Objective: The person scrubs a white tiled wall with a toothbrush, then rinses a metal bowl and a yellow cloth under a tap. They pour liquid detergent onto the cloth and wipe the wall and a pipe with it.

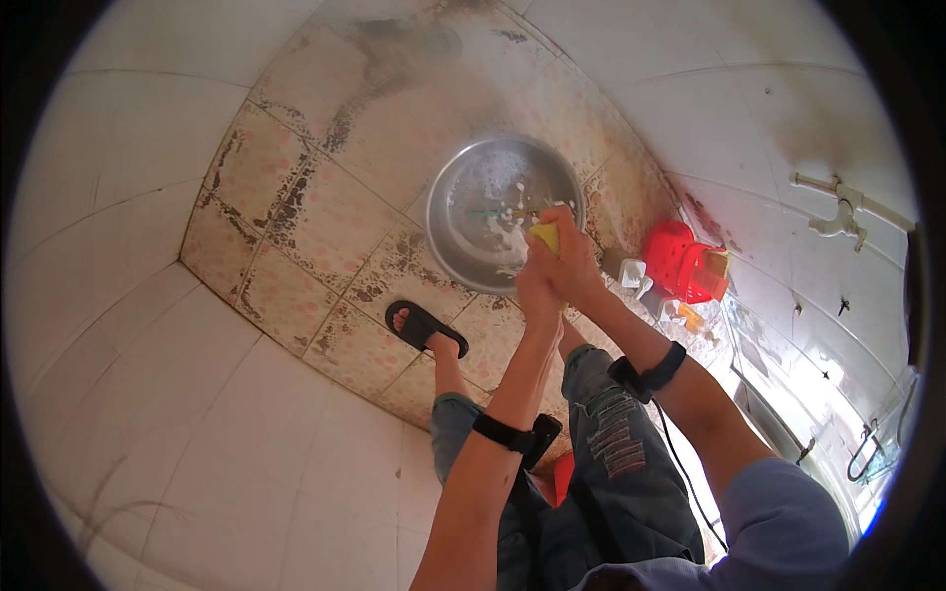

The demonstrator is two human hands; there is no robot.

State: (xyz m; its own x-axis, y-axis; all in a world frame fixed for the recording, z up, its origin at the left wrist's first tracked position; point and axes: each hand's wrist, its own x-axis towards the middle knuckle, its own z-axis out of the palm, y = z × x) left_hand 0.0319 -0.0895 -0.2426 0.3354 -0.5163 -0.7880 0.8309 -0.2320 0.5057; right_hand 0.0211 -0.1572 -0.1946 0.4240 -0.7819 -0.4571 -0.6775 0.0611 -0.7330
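Observation:
A round stainless steel basin (437, 229) stands on the tiled floor before me, with cloudy water and white suds inside. Over its near right rim, my left hand (538, 284) and my right hand (575, 255) press together around a yellow sponge (545, 236). Only part of the sponge shows between the fingers. Just beyond the hands, a thin stick-like object (488, 213), green at one end, lies in or above the water. Its exact kind is unclear, and whether a hand touches it I cannot tell.
Right of the basin sit a red plastic basket (676, 258), white bottles (633, 273) and an orange-coloured bottle (692, 319). A tap (841, 218) juts from the right wall. My foot wears a black slipper (425, 326) on the stained floor tiles (295, 273). White tiled walls close in.

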